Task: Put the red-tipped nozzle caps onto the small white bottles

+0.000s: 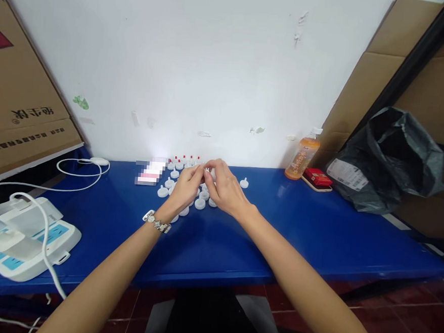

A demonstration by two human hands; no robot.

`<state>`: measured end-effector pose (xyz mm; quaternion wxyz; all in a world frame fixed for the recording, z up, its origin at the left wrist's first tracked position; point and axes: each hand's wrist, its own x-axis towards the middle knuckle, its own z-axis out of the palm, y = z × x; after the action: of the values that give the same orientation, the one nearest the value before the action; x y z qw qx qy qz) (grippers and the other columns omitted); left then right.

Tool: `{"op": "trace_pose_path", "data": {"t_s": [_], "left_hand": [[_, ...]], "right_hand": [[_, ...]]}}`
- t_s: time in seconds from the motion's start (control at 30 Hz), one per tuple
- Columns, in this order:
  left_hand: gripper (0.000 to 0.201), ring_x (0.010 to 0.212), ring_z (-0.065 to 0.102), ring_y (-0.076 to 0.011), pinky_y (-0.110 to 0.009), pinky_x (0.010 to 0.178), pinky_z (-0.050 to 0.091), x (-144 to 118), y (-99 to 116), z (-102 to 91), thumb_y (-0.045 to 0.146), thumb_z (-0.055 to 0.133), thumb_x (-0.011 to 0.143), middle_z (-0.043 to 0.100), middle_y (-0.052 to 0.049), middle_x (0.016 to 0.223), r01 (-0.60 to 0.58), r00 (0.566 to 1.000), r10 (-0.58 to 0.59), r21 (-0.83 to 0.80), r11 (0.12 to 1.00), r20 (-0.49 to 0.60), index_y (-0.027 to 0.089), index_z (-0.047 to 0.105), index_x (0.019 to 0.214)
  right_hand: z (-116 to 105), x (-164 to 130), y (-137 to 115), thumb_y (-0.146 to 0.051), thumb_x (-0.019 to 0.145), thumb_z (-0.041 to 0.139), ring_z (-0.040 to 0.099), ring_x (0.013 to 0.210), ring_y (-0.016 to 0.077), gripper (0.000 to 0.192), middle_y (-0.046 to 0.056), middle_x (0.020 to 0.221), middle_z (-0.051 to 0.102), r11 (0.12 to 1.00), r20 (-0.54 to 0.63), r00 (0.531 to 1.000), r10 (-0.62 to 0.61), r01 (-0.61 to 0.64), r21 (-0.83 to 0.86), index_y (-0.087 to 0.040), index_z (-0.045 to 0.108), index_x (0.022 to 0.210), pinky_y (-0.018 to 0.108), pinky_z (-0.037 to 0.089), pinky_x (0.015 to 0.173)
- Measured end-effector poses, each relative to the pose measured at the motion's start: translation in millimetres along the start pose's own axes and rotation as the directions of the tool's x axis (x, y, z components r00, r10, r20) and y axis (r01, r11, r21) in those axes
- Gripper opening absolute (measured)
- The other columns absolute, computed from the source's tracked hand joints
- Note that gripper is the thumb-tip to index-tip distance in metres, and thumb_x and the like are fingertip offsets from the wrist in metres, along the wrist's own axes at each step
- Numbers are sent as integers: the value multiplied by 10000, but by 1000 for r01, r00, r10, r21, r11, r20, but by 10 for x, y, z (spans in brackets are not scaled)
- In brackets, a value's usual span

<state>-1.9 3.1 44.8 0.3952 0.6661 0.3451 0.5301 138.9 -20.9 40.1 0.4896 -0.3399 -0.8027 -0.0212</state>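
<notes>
Two bare hands meet over the middle of a blue desk (278, 231), fingertips pinched together on one small white part (207, 171) that is too small and too hidden to name more exactly. The left hand (185, 187), with a metal wristwatch (156, 222) on its wrist, closes thumb and forefinger on the part from the left; the right hand (223, 187) curls over it and grips it from the right, so both hands grasp the same piece just above the desk. Beneath and around the hands lies a cluster of small white round caps (200, 203), some at the back with red tips (186, 160), and one cap (244, 183) sits apart to the right. At the desk's left edge rests a white device with light blue panels (22, 244), white cables (81, 169) looping from it. Against the white wall on the right stand an orange drink bottle (302, 159) and a red packet (317, 177), beside a black plastic bag (393, 158). Cardboard boxes (21, 96) lean on the left.
</notes>
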Motion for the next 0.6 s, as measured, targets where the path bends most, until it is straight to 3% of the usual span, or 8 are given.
{"op": "trace_pose_path", "data": {"t_s": [0.1, 0.23, 0.4, 0.6], "left_hand": [[266, 641, 478, -131, -252, 616, 422, 5, 24, 29, 382, 551, 853, 525, 5, 645, 112, 993, -116, -98, 989, -37, 176, 551, 685], [157, 603, 447, -110, -235, 578, 384, -5, 25, 50, 299, 561, 772, 508, 17, 636, 214, 973, -228, -245, 946, -31, 175, 544, 677], [167, 671, 525, -132, -254, 637, 418, 18, 41, 29, 322, 575, 768, 589, -9, 703, 197, 977, -210, -226, 954, -32, 160, 608, 743], [218, 564, 423, -105, -256, 569, 356, 51, 103, 11, 323, 586, 775, 431, 36, 586, 175, 981, -190, -216, 960, -47, 187, 482, 641]], "right_hand": [[7, 9, -8, -252, 1044, 370, 562, 985, 271, 220, 132, 1089, 560, 997, -17, 999, -36, 34, -64, -209, 511, 1208, 455, 507, 893], [8, 4, 4, -202, 1035, 374, 554, 1021, 262, 239, 137, 1119, 530, 998, 4, 998, -65, 66, -17, -197, 511, 1230, 453, 528, 905], [-20, 13, 18, -161, 1018, 403, 557, 1137, 252, 270, 131, 1172, 550, 993, -5, 996, -93, 93, 72, -219, 537, 1244, 457, 516, 1001], [-17, 8, 38, -145, 1008, 412, 556, 1215, 255, 351, 136, 1256, 579, 995, -21, 996, -92, 93, 43, -233, 546, 1320, 472, 503, 1052]]}}
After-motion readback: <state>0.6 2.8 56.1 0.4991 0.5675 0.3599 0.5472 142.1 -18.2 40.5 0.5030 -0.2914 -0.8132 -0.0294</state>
